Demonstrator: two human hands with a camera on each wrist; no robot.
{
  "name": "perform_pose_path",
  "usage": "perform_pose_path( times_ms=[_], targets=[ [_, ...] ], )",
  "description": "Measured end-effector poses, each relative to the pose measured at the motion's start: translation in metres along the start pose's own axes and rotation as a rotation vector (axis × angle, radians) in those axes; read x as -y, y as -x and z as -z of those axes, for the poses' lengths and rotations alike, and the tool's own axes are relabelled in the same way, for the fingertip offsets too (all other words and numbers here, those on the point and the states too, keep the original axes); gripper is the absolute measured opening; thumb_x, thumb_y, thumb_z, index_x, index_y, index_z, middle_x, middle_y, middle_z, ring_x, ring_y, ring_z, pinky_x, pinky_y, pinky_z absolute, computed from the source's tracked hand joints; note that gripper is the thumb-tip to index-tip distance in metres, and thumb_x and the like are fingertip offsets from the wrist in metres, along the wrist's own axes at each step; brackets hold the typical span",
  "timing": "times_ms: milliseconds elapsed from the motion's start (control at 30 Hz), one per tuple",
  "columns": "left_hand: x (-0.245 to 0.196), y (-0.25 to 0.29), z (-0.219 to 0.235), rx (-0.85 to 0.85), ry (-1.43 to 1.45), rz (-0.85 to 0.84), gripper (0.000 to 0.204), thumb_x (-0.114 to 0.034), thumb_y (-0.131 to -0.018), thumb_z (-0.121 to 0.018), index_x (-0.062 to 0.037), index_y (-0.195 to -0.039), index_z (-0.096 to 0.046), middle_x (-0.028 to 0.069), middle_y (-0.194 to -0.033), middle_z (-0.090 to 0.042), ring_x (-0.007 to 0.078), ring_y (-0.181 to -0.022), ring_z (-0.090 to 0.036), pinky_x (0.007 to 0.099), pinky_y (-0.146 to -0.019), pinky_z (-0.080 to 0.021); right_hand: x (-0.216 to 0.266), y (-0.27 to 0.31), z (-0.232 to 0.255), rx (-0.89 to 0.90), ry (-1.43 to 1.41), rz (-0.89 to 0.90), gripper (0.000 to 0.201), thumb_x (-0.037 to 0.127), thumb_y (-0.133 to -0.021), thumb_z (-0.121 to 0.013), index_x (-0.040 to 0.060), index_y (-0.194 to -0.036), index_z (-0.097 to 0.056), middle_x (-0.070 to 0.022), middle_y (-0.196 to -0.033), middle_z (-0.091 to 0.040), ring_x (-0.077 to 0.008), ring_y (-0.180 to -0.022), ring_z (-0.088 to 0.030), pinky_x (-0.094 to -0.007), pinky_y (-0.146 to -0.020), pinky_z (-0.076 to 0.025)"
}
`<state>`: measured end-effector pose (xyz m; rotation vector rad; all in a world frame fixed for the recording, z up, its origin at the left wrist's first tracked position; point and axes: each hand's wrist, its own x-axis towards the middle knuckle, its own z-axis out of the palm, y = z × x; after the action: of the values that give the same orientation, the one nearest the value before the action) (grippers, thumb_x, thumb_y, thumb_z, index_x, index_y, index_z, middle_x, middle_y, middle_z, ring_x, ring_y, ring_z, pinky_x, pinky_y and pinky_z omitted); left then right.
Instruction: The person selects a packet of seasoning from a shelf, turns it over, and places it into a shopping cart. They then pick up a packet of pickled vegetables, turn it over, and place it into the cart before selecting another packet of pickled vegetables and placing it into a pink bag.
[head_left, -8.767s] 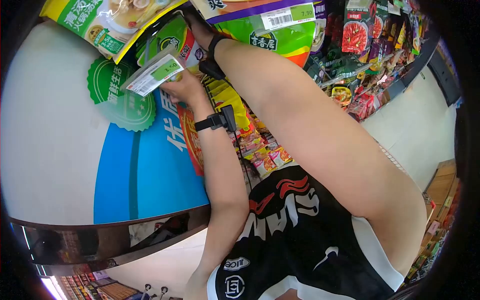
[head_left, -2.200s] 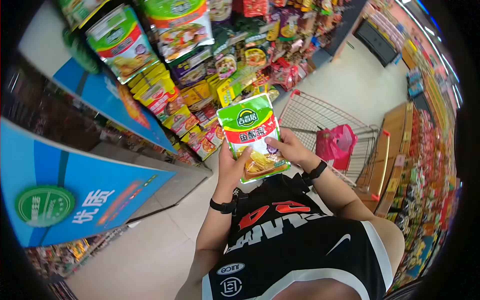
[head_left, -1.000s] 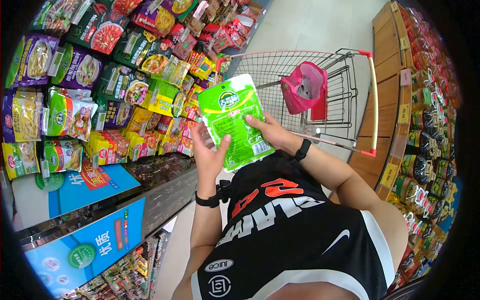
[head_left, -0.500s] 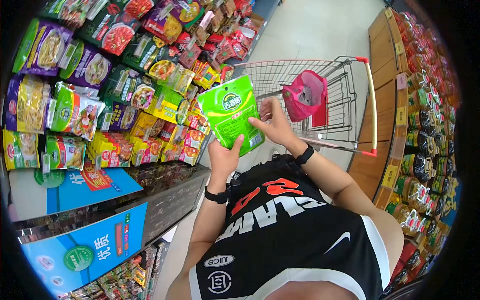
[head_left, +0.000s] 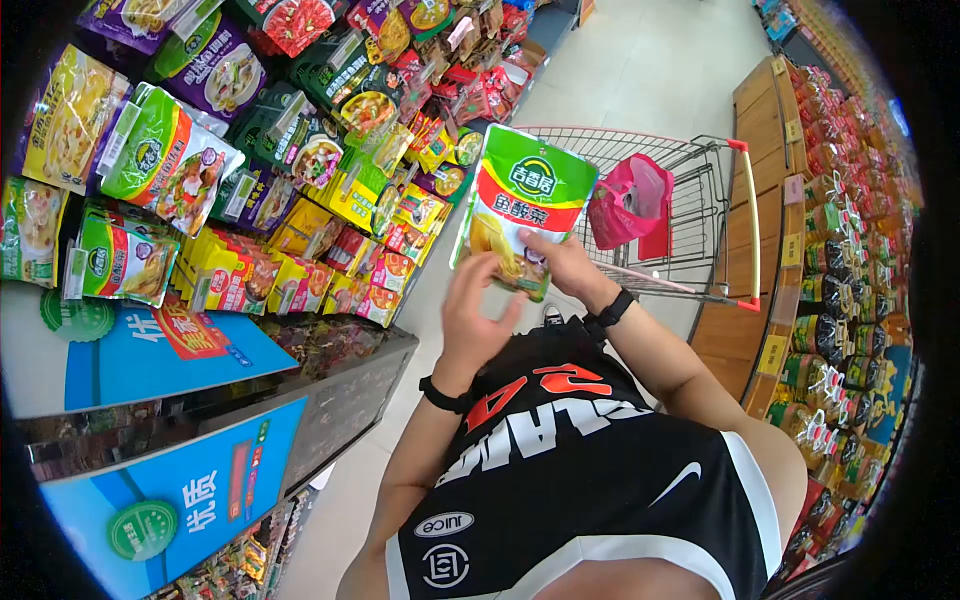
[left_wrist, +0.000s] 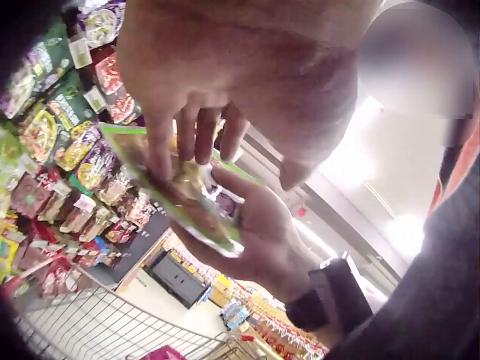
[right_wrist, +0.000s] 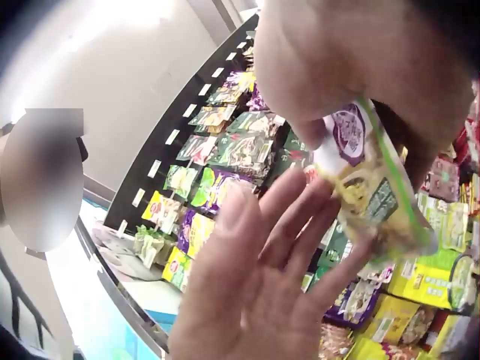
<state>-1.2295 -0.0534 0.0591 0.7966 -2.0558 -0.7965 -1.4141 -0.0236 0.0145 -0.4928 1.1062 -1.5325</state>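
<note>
A green, white and red pouch of pickled greens [head_left: 531, 205] is held up in front of the body, its printed front facing the head camera. My right hand [head_left: 572, 268] grips its lower right edge, thumb across the front and fingers behind. My left hand [head_left: 478, 318] is at the pouch's lower left, fingers extended and thumb spread away. In the right wrist view the left hand's [right_wrist: 262, 277] fingertips meet the lower part of the pouch [right_wrist: 375, 187]. The left wrist view shows the right hand [left_wrist: 262, 229] around the pouch's edge.
A wire shopping cart [head_left: 690, 235] stands ahead, with a pink bag [head_left: 632, 200] in it. Shelves of hanging seasoning packets [head_left: 225, 270] rise on the left above a blue panel [head_left: 190, 480]. A wooden shelf [head_left: 745, 320] with bottles and red packages lines the right side.
The pouch, taken from the left shelf area earlier, has been flipped from its green back to its printed front. The right hand now grips it; the left thumb has come off it.
</note>
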Motion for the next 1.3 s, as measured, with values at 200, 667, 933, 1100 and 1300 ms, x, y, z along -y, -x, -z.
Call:
perform_pose_path(
  times_ms=[200,667,933,1100,1300],
  targets=[
    [0.065,0.005,0.057,0.116,0.295,0.418,0.051,-0.017,-0.084,-0.08,0.0011,-0.126,-0.058,0.0123,-0.113,-0.066,0.0204,-0.1,-0.065,0.0323,-0.083,-0.053,-0.017,0.018,-0.027,0.07,0.133,-0.155,0.033,0.017,-0.098,-0.068,0.0028,-0.127,-0.063,-0.0049,-0.119,-0.07,-0.0128,-0.103,-0.064,-0.0306,-0.09,-0.052],
    [0.133,0.036,0.059,0.217,0.501,0.558,0.026,-0.013,-0.091,-0.074,0.0031,-0.11,-0.066,0.0126,-0.099,-0.075,0.0171,-0.09,-0.07,0.0348,-0.081,-0.054,-0.07,-0.016,-0.073,0.008,0.37,-0.188,0.047,0.022,-0.09,-0.077,-0.0015,-0.127,-0.06,-0.011,-0.116,-0.07,-0.0163,-0.102,-0.066,-0.0322,-0.09,-0.054],
    [0.134,-0.009,0.044,0.13,0.547,0.635,0.031,-0.013,-0.092,-0.074,0.0038,-0.115,-0.063,0.0109,-0.106,-0.073,0.0157,-0.095,-0.069,0.0324,-0.085,-0.054,-0.072,-0.085,-0.04,0.034,-0.016,-0.404,0.034,0.015,-0.097,-0.067,-0.0013,-0.125,-0.057,-0.0129,-0.112,-0.071,-0.0199,-0.095,-0.071,-0.0354,-0.083,-0.06],
    [0.138,-0.037,0.021,0.097,0.727,0.735,0.049,-0.007,-0.091,-0.073,0.0024,-0.133,-0.049,0.0113,-0.125,-0.064,0.0181,-0.112,-0.063,0.0338,-0.098,-0.05,-0.057,-0.133,-0.027,0.103,-0.149,-0.458,0.034,0.021,-0.1,-0.063,-0.0016,-0.125,-0.056,-0.0143,-0.114,-0.07,-0.0196,-0.091,-0.072,-0.0339,-0.081,-0.061],
    [0.14,-0.076,-0.019,0.236,0.609,0.767,0.063,0.003,-0.085,-0.072,0.0015,-0.139,-0.041,0.0135,-0.131,-0.059,0.0202,-0.122,-0.059,0.0368,-0.104,-0.047,-0.055,-0.188,0.024,0.175,-0.397,-0.684,0.041,0.032,-0.105,-0.052,-0.0013,-0.129,-0.053,-0.0164,-0.121,-0.068,-0.0239,-0.101,-0.071,-0.0394,-0.088,-0.06]
  ],
)
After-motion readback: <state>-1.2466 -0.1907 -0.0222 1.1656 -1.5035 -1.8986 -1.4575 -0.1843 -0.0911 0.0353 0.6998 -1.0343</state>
